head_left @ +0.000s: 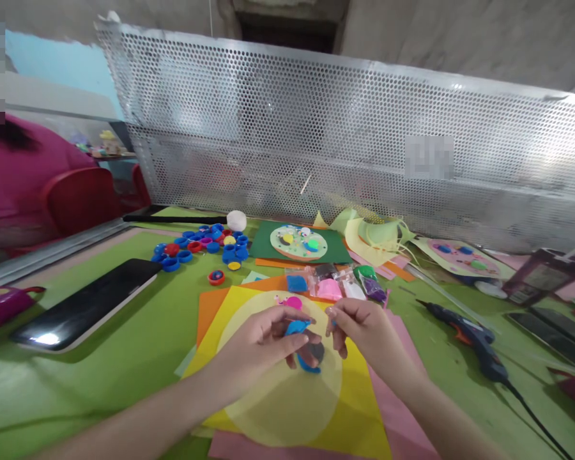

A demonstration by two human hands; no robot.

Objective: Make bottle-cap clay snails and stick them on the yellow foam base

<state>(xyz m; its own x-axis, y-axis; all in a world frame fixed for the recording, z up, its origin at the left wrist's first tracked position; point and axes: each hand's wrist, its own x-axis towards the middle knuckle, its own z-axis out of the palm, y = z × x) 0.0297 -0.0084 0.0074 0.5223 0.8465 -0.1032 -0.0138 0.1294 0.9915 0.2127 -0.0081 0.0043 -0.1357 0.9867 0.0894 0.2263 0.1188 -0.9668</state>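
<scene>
My left hand (278,335) is curled around a lump of blue modelling clay (297,327) above the paper. Close beside it, the fingertips of my right hand (347,322) are pinched together, with a tiny bit of blue clay (335,324) showing between them. Beneath both hands lies a pale yellow paper circle (287,409) on a bright yellow sheet (364,409). On the circle sit a pink clay figure (294,303) and a dark round piece edged with blue (310,365), partly hidden by my left fingers.
Small bags of coloured clay (329,289) lie behind the circle. Blue and red bottle caps (201,244) cluster at the back left, near a phone (91,303). A glue gun (469,338) with its cord lies right. A perforated metal panel (316,140) stands behind; a person in pink sits left.
</scene>
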